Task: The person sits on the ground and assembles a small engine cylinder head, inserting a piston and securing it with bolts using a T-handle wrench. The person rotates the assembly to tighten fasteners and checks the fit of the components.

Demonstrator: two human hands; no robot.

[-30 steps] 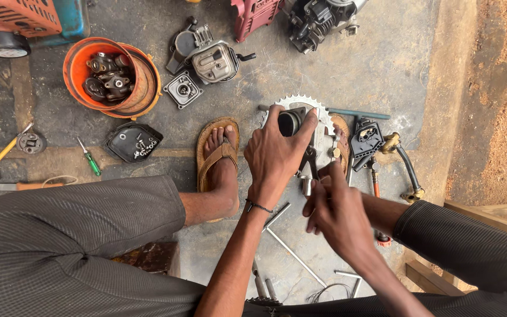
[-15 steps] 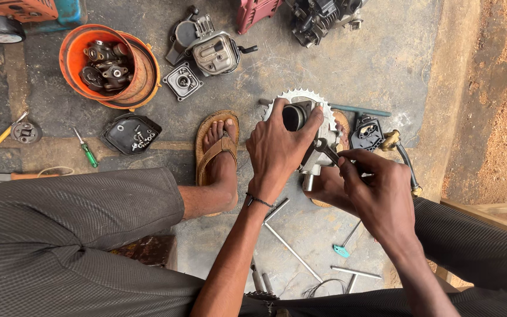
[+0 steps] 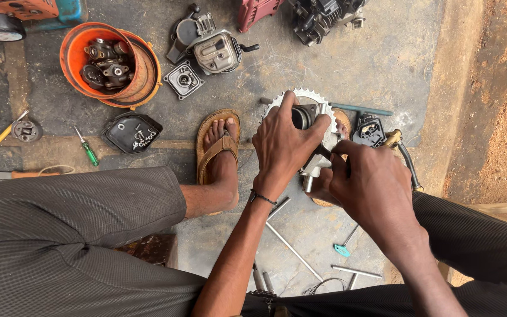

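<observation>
Grey concrete floor [image 3: 382,64], strewn with engine parts. My left hand [image 3: 283,147] clamps its fingers over the toothed steel sprocket wheel with its dark central hub [image 3: 306,114]; my right hand [image 3: 377,188], just beside that sprocket, is closed around a thin tool. Beyond the sprocket sits an orange plastic bowl of parts [image 3: 110,64]. Steady the sprocket firmly, I judge, while turning.

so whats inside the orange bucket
The orange bucket holds several dark metal engine parts, piled together. Whatever lies beneath them, and the bucket's bottom, is covered.
</observation>
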